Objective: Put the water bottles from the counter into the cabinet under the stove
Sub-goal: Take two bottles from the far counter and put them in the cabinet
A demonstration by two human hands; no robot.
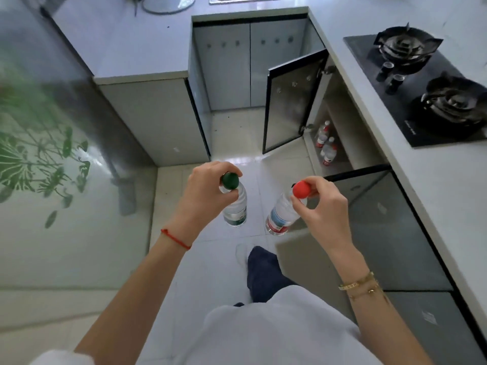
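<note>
My left hand (204, 191) grips a clear water bottle with a green cap (234, 206) by its neck, hanging upright over the floor. My right hand (320, 206) holds a second bottle with a red cap and red-and-blue label (280, 216) by its top, tilted slightly. Ahead on the right, the cabinet under the stove (340, 106) stands with its dark-framed door (292, 101) swung open. Two red-capped bottles (326, 143) stand on its lower shelf.
A black two-burner gas stove (421, 88) sits in the grey counter (369, 83) on the right. Closed cabinet doors run along the right and the far corner. A glass panel with a green leaf pattern (42, 159) is at left. My leg and shoe are below on the tiled floor.
</note>
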